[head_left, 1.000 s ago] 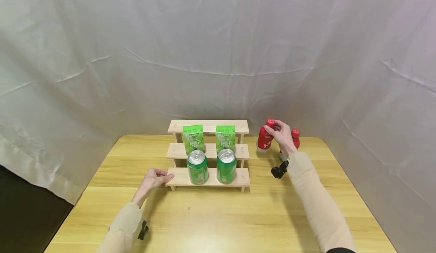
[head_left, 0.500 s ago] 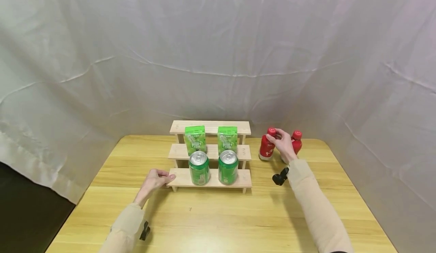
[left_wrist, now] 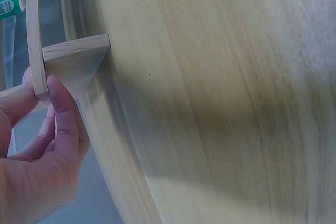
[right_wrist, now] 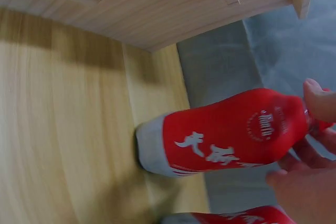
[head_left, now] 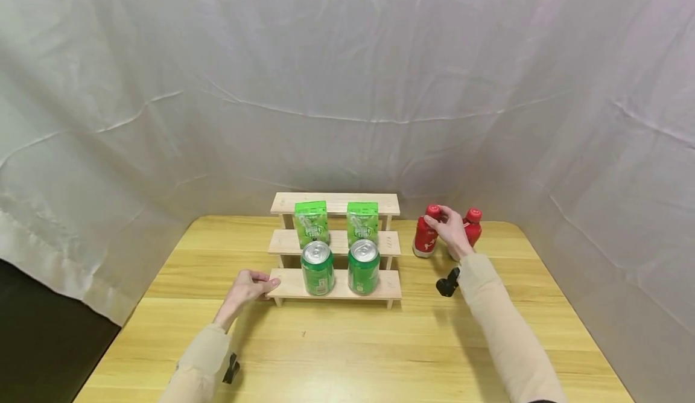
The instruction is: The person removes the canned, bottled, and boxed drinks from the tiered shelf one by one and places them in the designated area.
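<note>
My left hand (head_left: 247,291) pinches the left end of the lowest board of a three-step wooden shelf (head_left: 336,203), with thumb above and fingers below in the left wrist view. My right hand (head_left: 452,229) grips a red bottle (head_left: 425,237) around its neck, just right of the shelf. In the right wrist view the bottle's white base appears to meet the tabletop. A second red bottle (head_left: 473,229) stands right behind that hand, partly hidden by it. Two green drink cartons (head_left: 312,221) stand on the middle step, and two green cans (head_left: 318,276) on the lowest.
The shelf stands near the back of a wooden table (head_left: 347,355). Pale grey curtains (head_left: 347,77) hang behind and at both sides. A dark area (head_left: 43,336) lies beyond the table's left edge. Small black devices (head_left: 447,283) are fixed at both wrists.
My right hand has lowered the red bottle towards the tabletop, mostly in the first half second. My left hand keeps its hold on the shelf. The head view has shifted slightly.
</note>
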The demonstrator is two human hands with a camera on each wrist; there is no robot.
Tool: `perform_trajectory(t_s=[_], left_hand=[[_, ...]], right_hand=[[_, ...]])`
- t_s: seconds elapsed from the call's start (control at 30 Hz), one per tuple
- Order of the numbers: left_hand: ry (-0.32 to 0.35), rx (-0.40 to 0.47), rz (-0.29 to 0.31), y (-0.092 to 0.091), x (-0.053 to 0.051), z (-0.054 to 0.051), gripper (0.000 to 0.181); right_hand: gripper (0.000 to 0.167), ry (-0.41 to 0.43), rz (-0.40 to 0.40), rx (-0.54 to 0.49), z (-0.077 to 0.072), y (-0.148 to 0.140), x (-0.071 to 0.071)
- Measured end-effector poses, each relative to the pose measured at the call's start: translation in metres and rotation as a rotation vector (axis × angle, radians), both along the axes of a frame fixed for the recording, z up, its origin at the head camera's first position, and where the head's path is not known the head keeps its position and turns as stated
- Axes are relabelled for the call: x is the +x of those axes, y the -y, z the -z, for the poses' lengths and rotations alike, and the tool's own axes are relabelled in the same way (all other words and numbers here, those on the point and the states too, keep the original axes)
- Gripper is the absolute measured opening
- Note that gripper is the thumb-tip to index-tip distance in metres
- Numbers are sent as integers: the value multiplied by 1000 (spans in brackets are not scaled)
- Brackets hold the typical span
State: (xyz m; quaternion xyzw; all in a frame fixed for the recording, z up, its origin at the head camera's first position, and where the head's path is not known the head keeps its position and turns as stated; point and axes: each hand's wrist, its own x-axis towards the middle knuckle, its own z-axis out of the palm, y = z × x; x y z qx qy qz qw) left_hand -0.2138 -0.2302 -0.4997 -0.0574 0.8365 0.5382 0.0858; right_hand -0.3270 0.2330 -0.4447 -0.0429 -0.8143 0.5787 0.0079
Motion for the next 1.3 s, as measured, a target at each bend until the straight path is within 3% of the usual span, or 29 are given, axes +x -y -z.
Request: perform_trajectory(t_s=[0.13, 0.27, 0.37, 0.5, 0.63, 0.77, 1.0, 1.3], left_hand=[[-4, 1, -2, 0, 0, -1, 38], [-2, 14, 5, 0, 0, -2, 37], [-2, 17, 6, 0, 0, -1, 37], [3, 5, -4, 0, 0, -3, 37], [12, 14, -4, 0, 1, -3, 37], [10, 27, 6, 0, 0, -3, 39], [5, 25, 6, 1, 0, 0, 42], [10, 2, -12, 0, 1, -2, 42]], right_hand=[[70, -60, 39, 99, -11, 8, 5], [69, -191, 69, 165, -25, 23, 17], [65, -297, -4, 201, -36, 38, 26], [63, -374, -169, 227, -49, 61, 36], [65, -381, -320, 231, -58, 79, 40], [65, -356, -408, 199, -61, 91, 38], [60, -301, -436, 227, -58, 100, 30], [47, -311, -460, 224, -55, 105, 26]])
